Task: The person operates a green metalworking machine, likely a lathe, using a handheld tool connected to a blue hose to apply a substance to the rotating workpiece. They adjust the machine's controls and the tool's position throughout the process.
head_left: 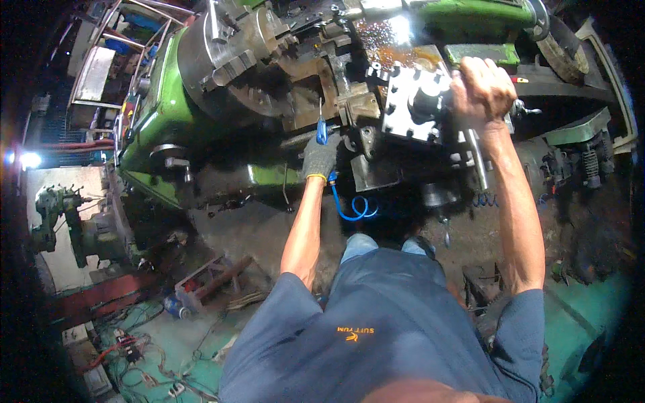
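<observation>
My left hand (320, 156), in a grey knit glove with a yellow cuff, is closed around a blue air blow gun (322, 130). The gun's thin nozzle points away from me toward the metal parts near the lathe chuck (232, 50). From below the glove, a blue coiled air hose (349, 213) hangs down. My bare right hand (485, 91), slightly blurred, is curled shut at the right side of the bright square tool post (406, 104). What its fingers grip is hidden. A shiny metal lever (476, 160) slants down beneath that wrist.
The green lathe body (151, 127) spans the far side, with a wet, rust-brown surface (383, 47) behind the tool post. A dark handwheel (440, 195) juts toward me. At left stands a rack (94, 74); cables (144, 369) lie on the green floor.
</observation>
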The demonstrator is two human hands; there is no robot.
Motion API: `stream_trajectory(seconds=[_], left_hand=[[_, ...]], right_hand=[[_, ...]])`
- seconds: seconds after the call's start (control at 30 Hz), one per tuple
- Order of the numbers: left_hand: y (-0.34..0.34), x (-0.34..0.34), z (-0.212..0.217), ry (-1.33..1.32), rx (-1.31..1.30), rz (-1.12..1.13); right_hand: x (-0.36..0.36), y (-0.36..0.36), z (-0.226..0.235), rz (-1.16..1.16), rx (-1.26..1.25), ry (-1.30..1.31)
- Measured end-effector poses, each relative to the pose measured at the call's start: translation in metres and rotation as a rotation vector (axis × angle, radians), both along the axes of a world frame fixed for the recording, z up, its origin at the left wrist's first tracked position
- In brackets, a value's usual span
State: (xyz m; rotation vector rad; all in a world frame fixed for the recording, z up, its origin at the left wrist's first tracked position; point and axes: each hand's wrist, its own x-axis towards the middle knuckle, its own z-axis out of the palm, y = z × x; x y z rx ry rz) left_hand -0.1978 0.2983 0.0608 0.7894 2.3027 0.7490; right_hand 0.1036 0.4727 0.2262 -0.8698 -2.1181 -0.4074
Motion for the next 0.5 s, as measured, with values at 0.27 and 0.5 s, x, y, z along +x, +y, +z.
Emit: stream_trajectory(seconds=[0.27, 0.5], left_hand=[[0.121, -0.065, -0.033, 0.031, 0.019, -0.040], [0.209, -0.068, -0.007, 0.045, 0.181, -0.089]], right_hand=[[0.000, 0.001, 0.004, 0.006, -0.002, -0.013], [-0.004, -0.004, 0.005, -0.040, -0.040, -0.020]])
